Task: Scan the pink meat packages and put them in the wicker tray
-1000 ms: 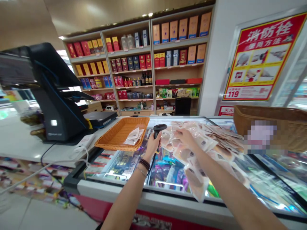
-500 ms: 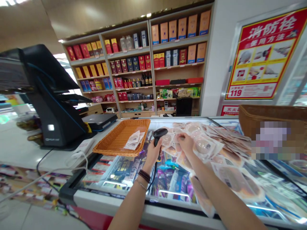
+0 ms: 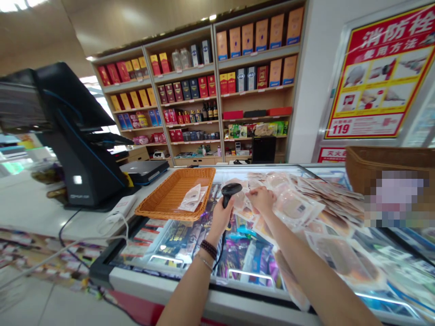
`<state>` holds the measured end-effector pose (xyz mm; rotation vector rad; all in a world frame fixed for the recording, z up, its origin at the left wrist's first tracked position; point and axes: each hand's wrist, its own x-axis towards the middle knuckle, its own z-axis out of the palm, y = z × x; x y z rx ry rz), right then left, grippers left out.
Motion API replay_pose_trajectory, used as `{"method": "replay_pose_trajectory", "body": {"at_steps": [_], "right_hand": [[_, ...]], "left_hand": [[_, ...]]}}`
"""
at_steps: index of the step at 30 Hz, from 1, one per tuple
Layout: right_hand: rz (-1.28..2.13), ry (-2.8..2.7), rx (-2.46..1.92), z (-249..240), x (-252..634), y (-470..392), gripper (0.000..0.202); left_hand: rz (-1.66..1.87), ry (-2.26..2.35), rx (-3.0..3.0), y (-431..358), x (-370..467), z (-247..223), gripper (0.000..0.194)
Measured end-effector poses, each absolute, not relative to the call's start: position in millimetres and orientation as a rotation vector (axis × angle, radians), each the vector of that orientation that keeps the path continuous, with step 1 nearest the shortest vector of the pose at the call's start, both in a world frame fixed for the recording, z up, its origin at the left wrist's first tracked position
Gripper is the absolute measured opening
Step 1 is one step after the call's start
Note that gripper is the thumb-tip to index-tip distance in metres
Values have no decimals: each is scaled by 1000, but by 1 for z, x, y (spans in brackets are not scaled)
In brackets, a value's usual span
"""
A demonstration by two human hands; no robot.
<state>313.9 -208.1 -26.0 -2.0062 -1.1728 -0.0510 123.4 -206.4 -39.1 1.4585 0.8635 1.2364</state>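
My left hand [image 3: 221,213] is wrapped round the handle of a black barcode scanner [image 3: 232,187], its head tilted over the packets. Just to its right, my right hand [image 3: 262,199] pinches the edge of a clear plastic packet [image 3: 239,200] beneath the scanner head; its fingertips are partly hidden. Flat sealed packets [image 3: 296,206] with printed labels lie loosely heaped around and beyond my right hand. Left of the scanner, an orange wicker basket [image 3: 159,206] holds a few similar packets [image 3: 192,198].
Under my hands is a glass-topped freezer [image 3: 159,280] with colourful bags inside. A dark register screen [image 3: 78,136] and a flat black device [image 3: 144,171] stand left. A brown basket [image 3: 355,163] sits right. Shelves [image 3: 217,102] of boxes line the back wall.
The view has shifted slightly, so most things sit a little further right. My right hand has turned slightly at the packet; my left hand keeps hold of the scanner.
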Motion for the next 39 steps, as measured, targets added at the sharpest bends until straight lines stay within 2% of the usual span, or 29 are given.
{"method": "replay_pose_trajectory", "body": {"at_steps": [5, 9, 13, 16, 22, 28, 39], "right_hand": [[39, -965, -1696, -36, 343, -212, 36], [-16, -1074, -1833, -31, 335, -210, 41], [-90, -1094, -2016, -26, 314, -201, 31], [4, -1021, -1901, -27, 317, -198, 22], [25, -778, -1582, -31, 361, -210, 40], [20, -850, -1342, -35, 372, -216, 61], [-6, -864, -1348, -32, 363, -224, 66]], "left_hand": [[1225, 820, 1459, -210, 126, -37, 60], [1217, 792, 1463, -213, 127, -34, 59], [1253, 806, 1456, -213, 125, -33, 60], [1263, 825, 1456, -212, 125, -33, 59], [1208, 757, 1509, -216, 128, -30, 58], [1114, 695, 1518, -217, 129, -24, 64], [1103, 651, 1459, -220, 131, -18, 65]]}}
